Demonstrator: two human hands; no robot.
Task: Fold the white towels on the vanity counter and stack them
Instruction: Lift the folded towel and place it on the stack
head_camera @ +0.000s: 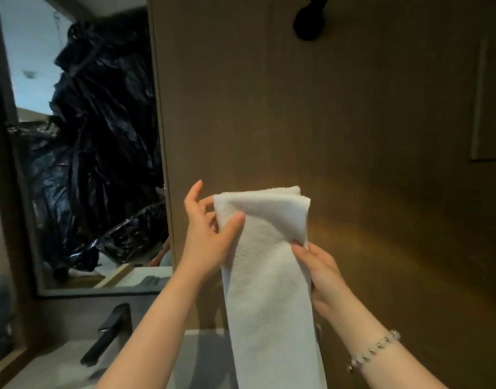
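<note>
I hold one white towel (269, 276) up in the air in front of a brown wall panel. It is folded lengthwise into a long strip, and its top end is turned down over itself. My left hand (207, 237) pinches the strip's upper left edge, thumb on the front. My right hand (319, 270) grips the right edge lower down, fingers curled round it; a bead bracelet sits on that wrist. The strip's lower end hangs out of the bottom of the view. Other towels are not visible.
A black faucet (109, 332) stands over the pale vanity counter (53, 366) at lower left. Above it a mirror (81, 136) reflects crumpled black plastic. A black fitting (310, 21) juts from the wall (353, 122) at the top.
</note>
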